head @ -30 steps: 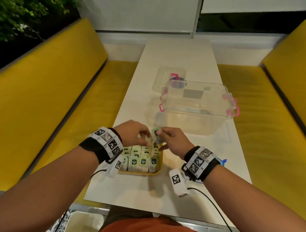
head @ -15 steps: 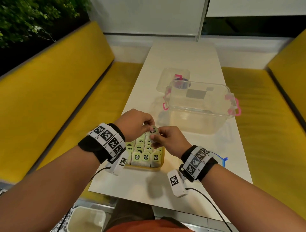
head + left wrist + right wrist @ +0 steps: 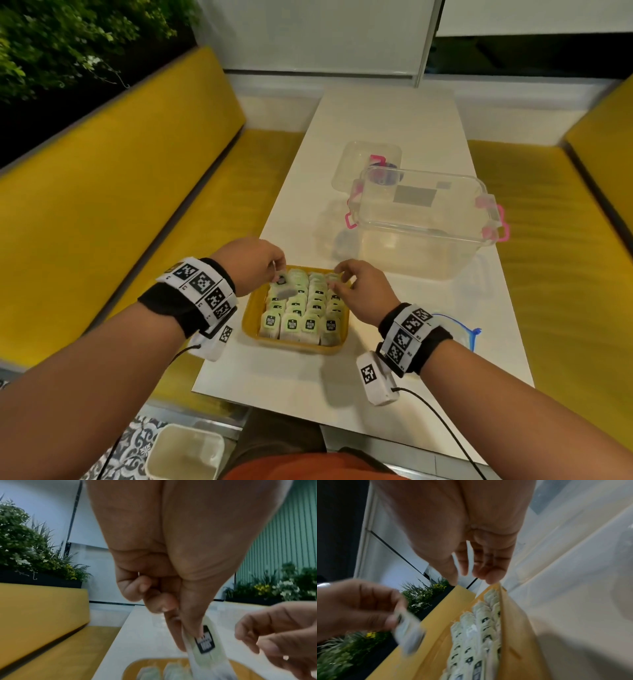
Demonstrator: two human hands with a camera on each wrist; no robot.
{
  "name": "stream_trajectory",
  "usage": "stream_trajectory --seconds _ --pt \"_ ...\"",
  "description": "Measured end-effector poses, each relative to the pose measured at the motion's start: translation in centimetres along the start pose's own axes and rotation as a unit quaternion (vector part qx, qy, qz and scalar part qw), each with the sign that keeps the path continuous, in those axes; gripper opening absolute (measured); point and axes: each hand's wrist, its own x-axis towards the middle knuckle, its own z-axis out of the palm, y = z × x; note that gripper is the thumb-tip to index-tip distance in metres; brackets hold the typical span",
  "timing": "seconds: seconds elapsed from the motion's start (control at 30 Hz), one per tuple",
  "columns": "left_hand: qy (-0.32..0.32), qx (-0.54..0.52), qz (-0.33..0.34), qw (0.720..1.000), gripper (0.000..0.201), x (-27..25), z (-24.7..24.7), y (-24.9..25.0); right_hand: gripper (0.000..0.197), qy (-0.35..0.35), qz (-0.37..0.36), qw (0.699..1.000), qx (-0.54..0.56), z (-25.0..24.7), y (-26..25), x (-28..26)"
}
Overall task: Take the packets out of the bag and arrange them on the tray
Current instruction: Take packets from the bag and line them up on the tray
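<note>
Fingers (image 3: 176, 631) of the left hand (image 3: 255, 263) pinch one packet (image 3: 204, 641) over the yellow tray (image 3: 251, 317) of packets on the tabletop (image 3: 394, 116), while the right hand (image 3: 363, 291) hangs loose, holding nothing.

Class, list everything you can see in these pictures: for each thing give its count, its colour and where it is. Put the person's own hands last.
Tray: one, yellow, near end of the table.
Packets in tray: four columns, exact count unclear, pale green and white.
Held packet: one, pale with dark label, above the tray's far left corner.
Storage box: one, clear with pink latches, right of table, beyond tray.
Lid: one, clear, behind the box.
Table: one, white.
Benches: two, yellow, either side.
Plants: green, far left.
Left hand: pinches the held packet.
Right hand: fingers loosely bent over the tray's far right rows.
</note>
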Motion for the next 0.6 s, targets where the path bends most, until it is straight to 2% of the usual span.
stream_trajectory --seconds 0.13,0.23,0.4,0.5,0.6 --pt "-0.161 0.067 -0.004 0.985 0.014 0.5 2.4 -1.2 0.037 -0.038 0.068 0.995 -0.056 -0.1 1.3 0.4" --pt "-0.226 0.096 0.005 0.969 0.017 1.4 4.0 -1.6 0.047 -0.084 0.115 0.989 -0.045 0.3 1.7 0.6" --pt "-0.246 0.119 0.014 0.962 0.023 3.8 5.9 -1.4 0.045 -0.126 0.173 0.976 0.037 0.5 1.6 0.6" --pt "-0.249 0.130 0.011 0.960 0.018 4.7 6.6 -1.6 0.043 -0.136 0.174 0.973 0.060 0.6 2.0 0.7" --pt "-0.251 0.128 0.005 0.960 0.022 4.9 7.2 -1.9 0.041 -0.138 0.171 0.973 0.072 0.5 2.0 0.7"
